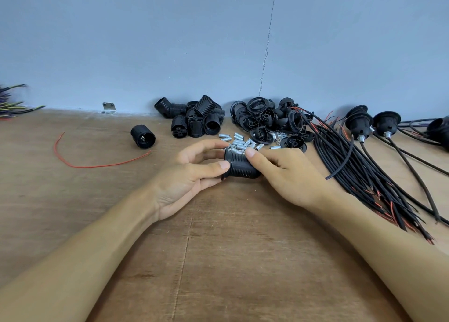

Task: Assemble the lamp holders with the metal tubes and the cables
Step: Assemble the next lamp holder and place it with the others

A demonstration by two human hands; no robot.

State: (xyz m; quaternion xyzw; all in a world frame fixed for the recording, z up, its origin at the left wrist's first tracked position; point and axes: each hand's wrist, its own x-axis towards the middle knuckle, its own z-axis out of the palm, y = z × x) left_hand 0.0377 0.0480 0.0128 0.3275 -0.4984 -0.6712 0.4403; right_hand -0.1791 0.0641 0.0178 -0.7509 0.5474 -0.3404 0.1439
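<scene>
We note 1 black lamp holder, a ribbed cylinder on its side, mid-table. Left hand curls around its left end, thumb on the rim. Right hand grips the body, thumb on top. Silver metal tubes lie just behind it, and black cables lie to the right.

Small assembly workshop, plywood bench against bare blue wall, heaped lamp holders, cables
</scene>
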